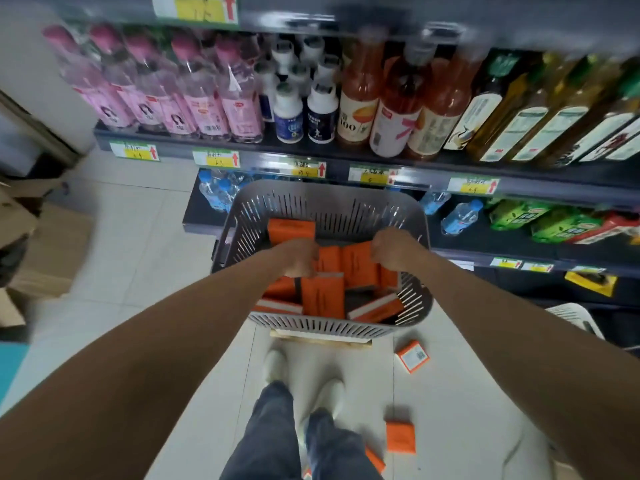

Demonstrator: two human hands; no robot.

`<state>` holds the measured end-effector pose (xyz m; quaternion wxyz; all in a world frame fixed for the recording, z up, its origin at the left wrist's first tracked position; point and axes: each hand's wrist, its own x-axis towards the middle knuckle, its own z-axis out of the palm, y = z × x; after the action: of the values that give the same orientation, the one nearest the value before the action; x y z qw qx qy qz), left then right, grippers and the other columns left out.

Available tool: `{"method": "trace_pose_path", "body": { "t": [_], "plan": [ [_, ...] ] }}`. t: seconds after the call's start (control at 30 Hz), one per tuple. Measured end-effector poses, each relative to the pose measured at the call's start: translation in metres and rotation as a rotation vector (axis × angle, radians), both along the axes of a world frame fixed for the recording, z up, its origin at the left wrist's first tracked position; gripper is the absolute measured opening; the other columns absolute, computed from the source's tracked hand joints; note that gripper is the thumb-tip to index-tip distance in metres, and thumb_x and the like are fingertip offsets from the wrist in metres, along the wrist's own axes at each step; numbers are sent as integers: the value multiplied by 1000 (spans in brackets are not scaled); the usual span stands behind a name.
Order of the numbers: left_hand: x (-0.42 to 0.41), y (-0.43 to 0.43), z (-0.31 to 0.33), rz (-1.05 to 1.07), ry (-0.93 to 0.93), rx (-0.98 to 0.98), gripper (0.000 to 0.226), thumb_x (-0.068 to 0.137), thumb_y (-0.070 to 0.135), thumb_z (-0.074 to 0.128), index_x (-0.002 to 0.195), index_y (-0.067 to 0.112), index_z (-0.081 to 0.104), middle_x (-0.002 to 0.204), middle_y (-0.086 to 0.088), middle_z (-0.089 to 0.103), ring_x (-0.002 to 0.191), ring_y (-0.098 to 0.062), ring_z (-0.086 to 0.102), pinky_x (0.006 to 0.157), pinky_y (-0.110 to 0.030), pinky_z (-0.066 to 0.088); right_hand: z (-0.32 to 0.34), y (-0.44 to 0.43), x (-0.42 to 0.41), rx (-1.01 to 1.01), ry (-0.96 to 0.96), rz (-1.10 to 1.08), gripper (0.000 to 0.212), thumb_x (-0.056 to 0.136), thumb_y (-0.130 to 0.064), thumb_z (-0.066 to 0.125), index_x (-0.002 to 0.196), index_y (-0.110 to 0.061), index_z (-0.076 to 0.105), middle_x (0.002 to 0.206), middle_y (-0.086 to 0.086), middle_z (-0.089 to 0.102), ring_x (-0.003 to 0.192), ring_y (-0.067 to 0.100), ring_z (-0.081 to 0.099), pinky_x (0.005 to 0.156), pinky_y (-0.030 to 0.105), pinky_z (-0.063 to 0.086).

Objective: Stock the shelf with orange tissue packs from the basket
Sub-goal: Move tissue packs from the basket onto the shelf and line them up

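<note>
Both reach into the gray basket (325, 326): left grip (301, 258) and right grip (391, 249) each curl tightly round orange tissue packs (356, 266). Stray packs (412, 356) lie on the floor (156, 244).

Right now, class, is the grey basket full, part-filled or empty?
Part-filled: orange tissue packs lie jumbled in the basket, well below its rim; bare slotted wall shows above them.

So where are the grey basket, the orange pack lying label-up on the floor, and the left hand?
grey basket (322, 324): head view, its near slatted wall.
orange pack on the floor (412, 356): head view, its white label.
left hand (300, 257): head view, back of the hand.
</note>
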<state>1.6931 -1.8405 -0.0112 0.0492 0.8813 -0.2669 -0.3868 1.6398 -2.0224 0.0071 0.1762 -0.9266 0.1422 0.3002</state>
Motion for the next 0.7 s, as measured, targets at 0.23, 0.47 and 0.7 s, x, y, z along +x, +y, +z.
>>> {"method": "trace_pose_path", "body": {
  "t": [0.23,0.47,0.7],
  "plan": [
    [-4,-11,-58,-32,150,32,62,82,15,66,138,13,40,138,-10,49,118,-26,55,95,-35,47,-46,-6,-1,20,42,-94,26,94,-11,45,101,4,65,112,18,64,107,29,60,79,25,40],
    [-4,-14,-83,-164,111,97,61,82,19,66,137,14,42,139,-11,48,122,-30,52,102,-39,45,-70,1,8,53,101,-116,26,98,-15,41,103,-4,64,129,15,56,122,29,50,96,29,38],
    [23,12,-51,104,141,-83,45,85,11,59,129,10,52,126,-9,58,114,-27,56,91,-31,46,-87,20,30,107,145,-125,24,96,-14,46,104,-1,64,109,15,62,110,29,60,80,26,45]
  ]
}}
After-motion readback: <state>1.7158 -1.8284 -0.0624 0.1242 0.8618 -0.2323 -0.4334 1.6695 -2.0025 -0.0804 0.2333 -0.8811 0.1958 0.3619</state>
